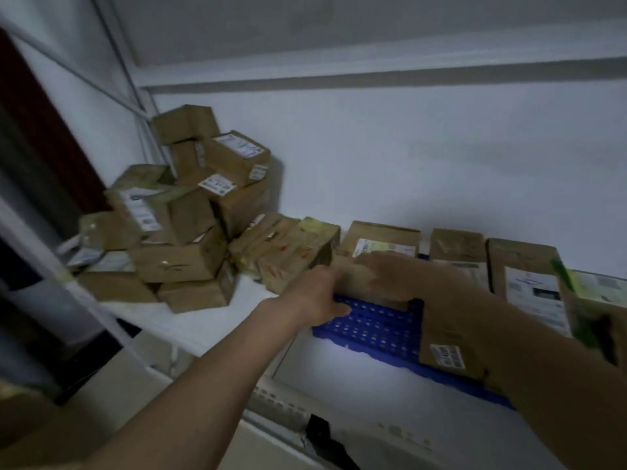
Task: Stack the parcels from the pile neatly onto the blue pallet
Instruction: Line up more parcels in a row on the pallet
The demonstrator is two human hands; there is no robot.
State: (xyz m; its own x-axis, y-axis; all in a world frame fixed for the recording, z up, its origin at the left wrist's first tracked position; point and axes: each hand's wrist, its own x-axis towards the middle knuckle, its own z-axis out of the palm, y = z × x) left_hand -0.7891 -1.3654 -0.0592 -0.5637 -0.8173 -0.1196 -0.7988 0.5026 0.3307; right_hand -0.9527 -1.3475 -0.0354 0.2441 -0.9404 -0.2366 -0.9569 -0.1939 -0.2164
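Note:
A heap of brown cardboard parcels (190, 212) leans in the left corner against the white wall. The blue pallet (369, 325) lies on the floor to its right, with a row of parcels (458, 247) along its far side and a flat parcel (448, 337) on its near right. Both my hands grip a small brown parcel (353, 278) set on the pallet's far left corner. My left hand (320, 293) holds its left end, my right hand (407, 276) covers its top and right. The picture is blurred by motion.
A taped parcel (288, 254) lies on the white floor between the heap and the pallet. A green-labelled parcel (597, 300) sits at the far right. A dark red door edge (40, 130) and white metal bars (101, 72) stand at the left.

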